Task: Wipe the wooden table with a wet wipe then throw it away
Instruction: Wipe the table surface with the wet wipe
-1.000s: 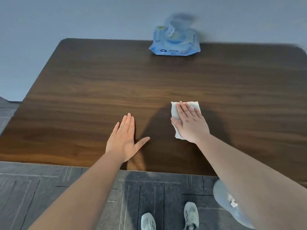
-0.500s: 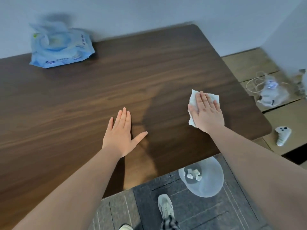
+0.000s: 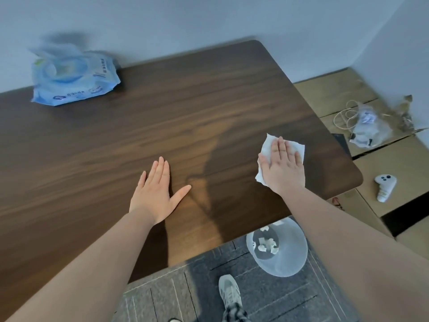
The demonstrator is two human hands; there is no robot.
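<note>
A white wet wipe (image 3: 267, 145) lies flat on the dark wooden table (image 3: 185, 112), near its right front corner. My right hand (image 3: 283, 168) presses down on the wipe with flat fingers, covering most of it. Further left, my left hand (image 3: 157, 194) rests palm down on the bare wood with its fingers together and the thumb spread. On the floor below the table's front edge stands a translucent white bin (image 3: 278, 249) with several crumpled white wipes inside.
A blue pack of wet wipes (image 3: 72, 77) sits at the table's far left by the wall. Cardboard boxes (image 3: 371, 170) to the right carry a white controller (image 3: 384, 185), a cable and a plastic bag (image 3: 369, 126). My shoe (image 3: 229, 296) stands on grey carpet.
My right hand has slid the wipe to the right, toward the table's right edge. The view has turned right, bringing the bin and the boxes into sight. My left hand stays flat.
</note>
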